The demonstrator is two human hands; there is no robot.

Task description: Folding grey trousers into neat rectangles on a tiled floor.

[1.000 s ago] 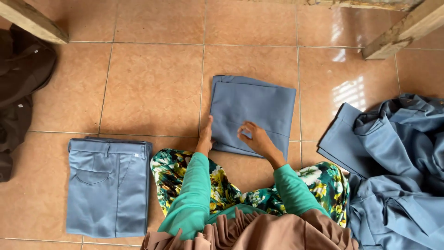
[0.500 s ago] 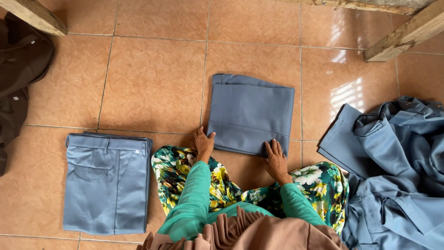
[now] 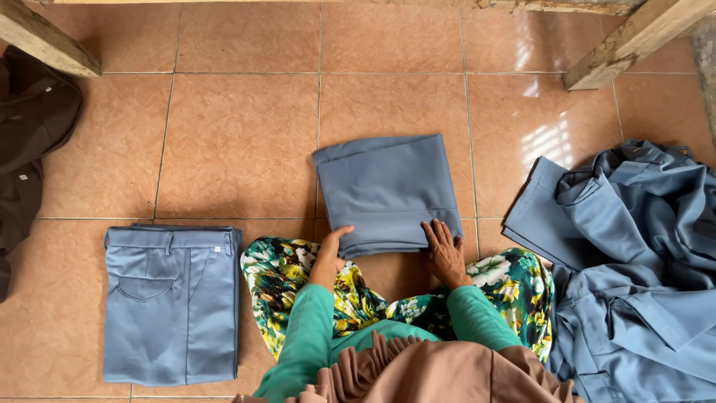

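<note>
while i sit on the tiled floor (image 3: 239,142) with my floral skirt (image 3: 283,276) spread over my knees at the bottom of the frame, both my hands rest on the near edge of the folded blue-grey garment (image 3: 384,190) in front of me. my left hand (image 3: 330,254) has its fingers curled on the lower left corner of the fold, and my right hand (image 3: 444,250) lies flat, fingers spread, pressing on the lower right corner. the hands are apart, one at each corner, neither one clamped shut around the cloth as far as i can see.

this piece sits in the middle of the frame, already doubled into a neat rectangle, with one band of cloth lapped over near my hands. i judge it nearly folded, with only the last pressing or one more fold left.

at the lower left lies a finished pair of folded trousers (image 3: 171,302), flat and squared, well apart from my hands. at the right edge a loose heap of blue-grey clothes (image 3: 634,283) is crumpled and unfolded, so i judge most of the work is ahead. farther off, dark brown clothing (image 3: 30,134) lies at the upper left, under wooden beams (image 3: 634,41) along the top.
</note>
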